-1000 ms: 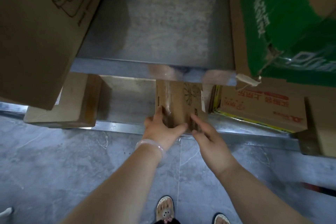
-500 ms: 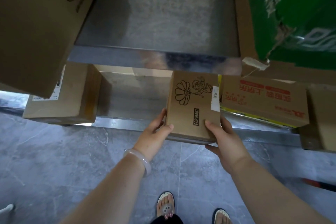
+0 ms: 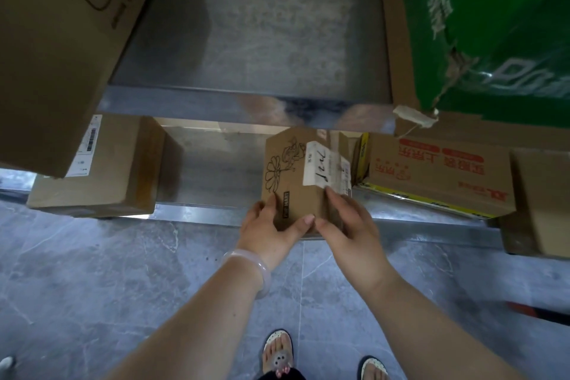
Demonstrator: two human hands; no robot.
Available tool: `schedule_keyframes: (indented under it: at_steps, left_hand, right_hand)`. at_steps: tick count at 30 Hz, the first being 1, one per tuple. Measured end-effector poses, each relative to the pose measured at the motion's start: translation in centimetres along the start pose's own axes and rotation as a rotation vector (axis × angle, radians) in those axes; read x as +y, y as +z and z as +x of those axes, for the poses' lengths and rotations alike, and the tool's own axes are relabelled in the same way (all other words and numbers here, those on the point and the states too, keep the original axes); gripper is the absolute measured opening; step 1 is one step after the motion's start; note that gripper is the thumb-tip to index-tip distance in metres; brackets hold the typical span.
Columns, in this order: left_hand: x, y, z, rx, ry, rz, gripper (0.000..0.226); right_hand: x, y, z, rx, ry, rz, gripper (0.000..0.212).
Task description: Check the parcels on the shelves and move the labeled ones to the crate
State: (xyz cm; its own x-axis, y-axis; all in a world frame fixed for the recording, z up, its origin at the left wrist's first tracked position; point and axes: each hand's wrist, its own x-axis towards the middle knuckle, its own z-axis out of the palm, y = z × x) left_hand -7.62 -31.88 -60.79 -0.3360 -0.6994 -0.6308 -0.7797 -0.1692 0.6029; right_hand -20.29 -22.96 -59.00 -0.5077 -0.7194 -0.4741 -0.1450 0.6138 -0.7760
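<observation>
A small brown parcel (image 3: 294,176) with a flower drawing and a white shipping label (image 3: 324,168) is held at the front edge of the low metal shelf (image 3: 209,160). My left hand (image 3: 271,231) grips its lower left corner, thumb across the front face. My right hand (image 3: 348,225) grips its lower right side, fingers reaching up toward the label. The parcel is turned so that one corner edge faces me and the label shows. No crate is in view.
A labeled brown box (image 3: 101,170) sits at the shelf's left. A red-printed carton (image 3: 438,176) lies at the right, with another box (image 3: 543,203) beyond it. Big cartons, brown (image 3: 61,40) and green (image 3: 481,25), stand on the upper shelf. Grey tiled floor lies below, with my sandalled feet.
I pulled the small parcel from the low shelf and rotated it in both hands, bringing the white label round to face me.
</observation>
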Motion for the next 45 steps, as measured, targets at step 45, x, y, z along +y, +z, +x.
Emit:
schedule_keyframes:
  at_steps: [45]
  left_hand:
    - [12.7, 12.1, 4.0, 0.033, 0.283, 0.472, 0.079]
  right_hand:
    - [13.5, -24.2, 2.1, 0.255, 0.064, -0.312, 0.069]
